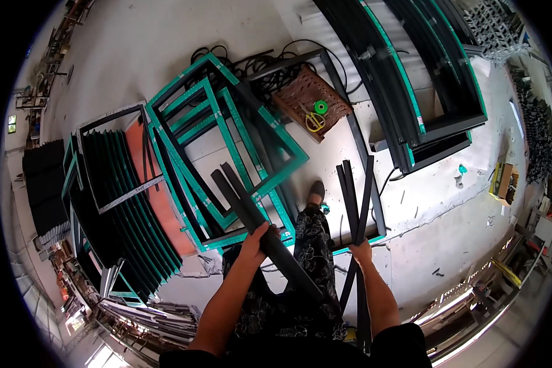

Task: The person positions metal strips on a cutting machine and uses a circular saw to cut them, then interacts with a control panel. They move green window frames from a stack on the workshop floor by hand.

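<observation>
My left hand is closed around a bundle of dark grey, bar-like profile strips, which slants from the upper left down across my legs. In my right hand are several thinner black strips, fanned apart above the grip and hanging below it. Beyond my left hand lies a loose pile of rectangular frames with green faces. A larger dark frame rests on the floor beyond my right hand.
A brown perforated crate holds yellow-handled scissors and a green tape roll. Long black frames are stacked at the upper right. Green-edged frames stand in a row at left. Black cord lies coiled behind the crate.
</observation>
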A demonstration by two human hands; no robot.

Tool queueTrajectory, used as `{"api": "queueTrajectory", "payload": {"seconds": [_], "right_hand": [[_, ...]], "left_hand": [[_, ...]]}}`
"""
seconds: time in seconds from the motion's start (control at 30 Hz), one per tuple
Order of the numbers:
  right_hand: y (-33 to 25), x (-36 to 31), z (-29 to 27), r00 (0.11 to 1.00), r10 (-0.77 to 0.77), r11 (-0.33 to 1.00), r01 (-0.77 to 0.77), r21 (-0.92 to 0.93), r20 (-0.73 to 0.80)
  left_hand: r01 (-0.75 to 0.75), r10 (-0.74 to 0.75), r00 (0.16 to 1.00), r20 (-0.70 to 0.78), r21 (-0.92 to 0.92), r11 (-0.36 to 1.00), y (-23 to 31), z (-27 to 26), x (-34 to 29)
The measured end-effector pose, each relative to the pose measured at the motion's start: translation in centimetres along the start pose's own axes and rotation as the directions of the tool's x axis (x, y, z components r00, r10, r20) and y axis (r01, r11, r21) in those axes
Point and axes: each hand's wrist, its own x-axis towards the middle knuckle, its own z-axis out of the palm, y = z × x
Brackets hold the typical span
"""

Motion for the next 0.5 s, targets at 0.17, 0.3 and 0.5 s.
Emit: {"api": "queueTrajectory", "payload": {"seconds": [0.17,0.3,0.5], "right_hand": [[-0.1,4.1,-0.9,1.000,0.004,1.000,-0.004,0.000,-0.007],[0.3,6.7,-0.8,1.000,0.017,1.000,-0.017,0.011,-0.025],[1.8,11.1,1.1,0.991,-0.048,0.997,0.055,0.051,-0.121]], "left_hand": [[0.025,-0.023,0.998,-0.055,0.026,0.999,-1.3,3.0,6.6],[0.043,-0.037,0.994,-0.105,0.062,0.997,-3.6,3.6,13.5],[0.146,-0.137,0.989,-0.063,0.174,0.974,-9.5,5.4,22.6]]}}
